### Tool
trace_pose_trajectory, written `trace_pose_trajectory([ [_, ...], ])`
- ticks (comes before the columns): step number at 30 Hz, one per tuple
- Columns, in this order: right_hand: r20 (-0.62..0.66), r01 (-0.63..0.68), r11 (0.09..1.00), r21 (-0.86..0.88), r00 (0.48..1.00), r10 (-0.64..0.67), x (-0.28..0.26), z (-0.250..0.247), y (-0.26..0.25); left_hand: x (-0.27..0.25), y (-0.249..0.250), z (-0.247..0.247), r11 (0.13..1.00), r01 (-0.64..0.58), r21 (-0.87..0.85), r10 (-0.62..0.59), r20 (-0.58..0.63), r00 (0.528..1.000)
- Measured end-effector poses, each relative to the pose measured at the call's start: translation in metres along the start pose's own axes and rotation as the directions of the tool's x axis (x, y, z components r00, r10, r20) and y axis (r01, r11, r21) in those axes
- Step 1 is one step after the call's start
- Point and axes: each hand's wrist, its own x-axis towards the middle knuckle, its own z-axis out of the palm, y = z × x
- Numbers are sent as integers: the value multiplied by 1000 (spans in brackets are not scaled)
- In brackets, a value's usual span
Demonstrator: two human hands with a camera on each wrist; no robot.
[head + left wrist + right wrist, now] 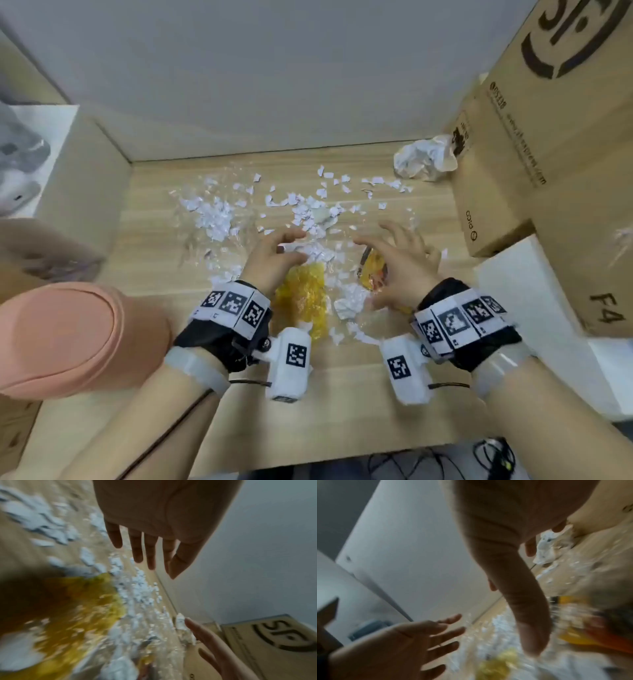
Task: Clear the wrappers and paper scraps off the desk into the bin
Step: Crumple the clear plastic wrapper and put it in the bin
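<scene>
Facing each other over the paper scraps (219,214) on the desk (154,274), the left hand (274,258) and right hand (399,263) have relaxed, spread fingers, holding nothing, beside a yellow wrapper (303,298).

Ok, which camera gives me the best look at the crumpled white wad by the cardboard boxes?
The head view: the crumpled white wad is sharp and whole, lying against the cardboard box at the desk's far right. The right wrist view shows it blurred, partly behind fingers. The left wrist view doesn't clearly show it.
</scene>
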Motion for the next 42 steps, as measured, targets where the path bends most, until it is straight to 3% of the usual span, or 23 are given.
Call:
trace_pose_trajectory([
  [2,80,-71,975,-210,993,90,2,9,6,1,-13,-2,996,80,36,-79,-37,996],
  [5,74,-81,969,-234,992,101,7,27,15,-1,-34,-3,986,163,-34,-163,4,987],
  [12,-230,-33,990,134,971,64,9,34,11,-9,-32,-10,968,148,-203,-141,50,989],
  [14,-351,87,946,313,936,30,1,17,-7,-16,-18,-16,946,111,-304,-86,93,992],
  [16,-422,271,833,483,905,-50,-8,-1,-34,-24,1,-20,898,96,-429,-5,209,978],
  [18,-397,374,716,590,906,-146,-13,-9,-62,-31,18,-20,837,122,-533,97,365,926],
  [20,-326,382,672,635,920,-215,-12,-10,-83,-37,33,-17,838,95,-538,162,410,897],
  [23,-180,342,623,704,934,-309,-10,-17,-95,-41,52,-20,860,60,-507,98,279,955],
  [24,-178,352,611,709,928,-328,-12,-24,-95,-41,54,-24,845,50,-532,71,206,976],
  [26,-339,438,625,646,899,-279,-15,-38,-91,-38,54,-36,776,55,-628,8,97,995],
  [28,-438,491,678,547,858,-267,-18,-50,-91,-38,57,-45,679,73,-730,-36,67,997],
  [29,-389,500,694,518,861,-329,-19,-52,-94,-38,60,-45,655,81,-751,-25,86,996],
  [31,-237,532,688,495,844,-482,-17,-46,-106,-42,70,-37,723,98,-684,-11,131,991],
  [32,-224,562,670,486,821,-526,-17,-41,-113,-45,74,-32,755,107,-647,-3,160,987],
  [34,-314,619,613,491,782,-538,-17,-36,-123,-50,82,-25,766,112,-633,55,239,969],
  [36,-414,654,576,490,756,-507,-17,-37,-128,-55,82,-27,678,169,-716,118,333,935],
  [38,-476,654,591,472,753,-453,-14,-37,-129,-59,81,-34,628,240,-740,170,432,886],
  [40,-525,631,633,449,759,-385,-8,-38,-128,-60,74,-39,639,256,-725,233,500,834],
  [42,-592,633,654,415,733,-334,-3,-42,-123,-56,67,-44,646,229,-728,220,466,857],
])
